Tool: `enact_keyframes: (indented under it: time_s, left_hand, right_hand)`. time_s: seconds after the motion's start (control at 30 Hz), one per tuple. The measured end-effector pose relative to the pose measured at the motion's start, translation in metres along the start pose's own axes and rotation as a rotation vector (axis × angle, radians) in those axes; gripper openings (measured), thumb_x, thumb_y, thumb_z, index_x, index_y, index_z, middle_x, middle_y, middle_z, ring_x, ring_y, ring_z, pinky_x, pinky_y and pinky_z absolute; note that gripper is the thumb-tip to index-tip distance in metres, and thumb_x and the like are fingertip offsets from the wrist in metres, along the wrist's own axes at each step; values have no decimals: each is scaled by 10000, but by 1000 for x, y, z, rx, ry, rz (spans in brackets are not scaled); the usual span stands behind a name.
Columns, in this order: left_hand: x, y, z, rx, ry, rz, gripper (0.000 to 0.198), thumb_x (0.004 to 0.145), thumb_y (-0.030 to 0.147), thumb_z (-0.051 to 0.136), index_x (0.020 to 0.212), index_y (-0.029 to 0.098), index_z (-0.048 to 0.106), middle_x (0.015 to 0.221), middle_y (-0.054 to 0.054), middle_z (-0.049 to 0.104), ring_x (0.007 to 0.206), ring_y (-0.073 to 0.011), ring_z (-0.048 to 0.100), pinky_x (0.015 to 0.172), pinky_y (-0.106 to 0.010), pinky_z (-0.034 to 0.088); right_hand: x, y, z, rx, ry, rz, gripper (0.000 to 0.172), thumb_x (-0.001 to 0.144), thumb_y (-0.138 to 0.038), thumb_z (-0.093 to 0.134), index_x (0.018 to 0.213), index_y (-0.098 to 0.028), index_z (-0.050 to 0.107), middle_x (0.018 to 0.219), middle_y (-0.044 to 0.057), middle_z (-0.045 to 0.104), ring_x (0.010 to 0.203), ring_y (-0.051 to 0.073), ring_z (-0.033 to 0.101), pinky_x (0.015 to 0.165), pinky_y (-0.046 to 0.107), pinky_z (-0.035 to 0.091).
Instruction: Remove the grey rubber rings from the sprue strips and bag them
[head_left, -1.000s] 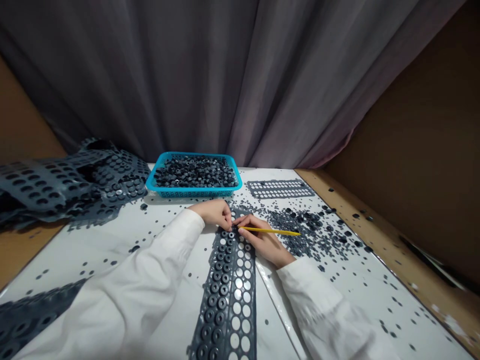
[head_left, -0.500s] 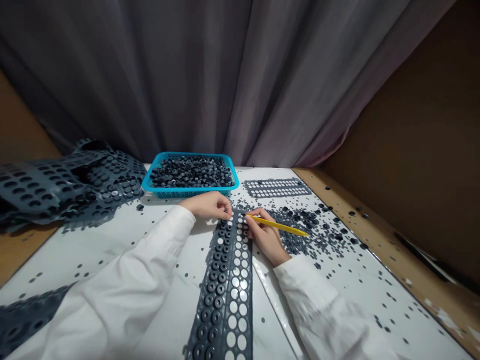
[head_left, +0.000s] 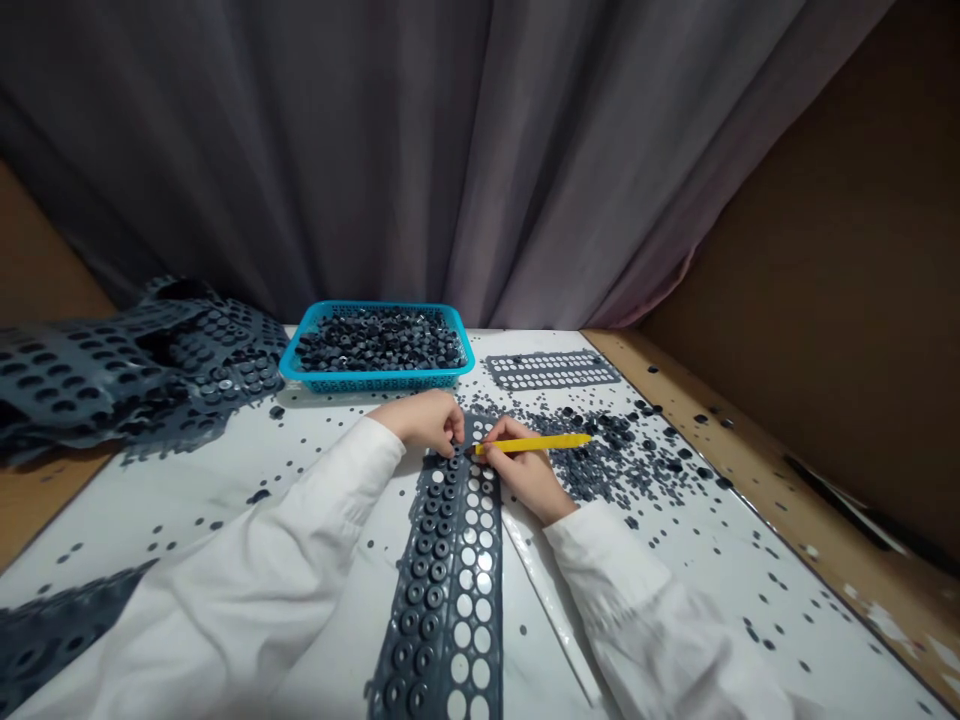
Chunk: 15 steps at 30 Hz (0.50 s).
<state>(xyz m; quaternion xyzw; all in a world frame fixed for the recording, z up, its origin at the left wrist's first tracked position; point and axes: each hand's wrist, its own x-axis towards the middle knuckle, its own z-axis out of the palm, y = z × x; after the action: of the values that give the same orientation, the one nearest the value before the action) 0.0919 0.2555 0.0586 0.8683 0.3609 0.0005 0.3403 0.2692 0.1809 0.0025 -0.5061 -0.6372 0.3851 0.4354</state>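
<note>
On the white counter [head_left: 697,610], left hand [head_left: 426,422] curls its fingertips onto a grey perforated strip [head_left: 442,600], maybe pinching something; right hand [head_left: 525,475] pinches a yellow pencil [head_left: 532,444]. Dark rings [head_left: 435,547] fill two columns; two columns of holes [head_left: 469,580] are empty.

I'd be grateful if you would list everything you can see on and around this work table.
curtain: one, grey, behind the table
wooden ledge: one, brown, right of the table
white tabletop: one, white, under everything
plastic basket: one, turquoise, far edge
small rings: many, dark grey, filling the basket and scattered, densest right
perforated strip: one, dark grey, centre, partly filled with rings
perforated sheet: one, dark grey, far right
sheet pile: several, dark grey, far left
sheet piece: one, dark grey, near left
yellow pointed stick: one, yellow, in right hand
left hand: one, white-sleeved, on the strip's far end
right hand: one, white-sleeved, beside the strip
</note>
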Motion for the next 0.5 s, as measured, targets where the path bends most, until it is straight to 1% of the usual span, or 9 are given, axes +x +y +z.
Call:
enact_keyframes:
  time_s: [0.17, 0.33, 0.5]
  left_hand:
    - [4, -1, 4, 68, 15, 22, 212, 541, 148, 687, 752, 164, 693, 629, 23, 597, 572, -104, 530, 506, -174, 350]
    - [8, -2, 9, 129, 32, 62, 190, 542, 139, 646, 724, 168, 692, 644, -2, 628, 601, -128, 548, 557, -198, 378]
    - [9, 3, 13, 183, 40, 78, 227, 534, 101, 612, 734, 172, 692, 672, -13, 651, 594, -133, 555, 572, -211, 393]
  right_hand:
    - [2, 1, 1, 26, 23, 5, 86, 690, -135, 525, 703, -209, 483, 614, -35, 572, 595, 150, 575, 539, 242, 423]
    - [2, -2, 1, 12, 1, 13, 97, 689, -131, 536, 673, -209, 481, 596, -28, 596, 578, 153, 585, 534, 245, 424]
    - [2, -3, 2, 30, -18, 17, 106, 691, -121, 534, 652, -205, 481, 575, -23, 611, 566, 154, 601, 536, 243, 423]
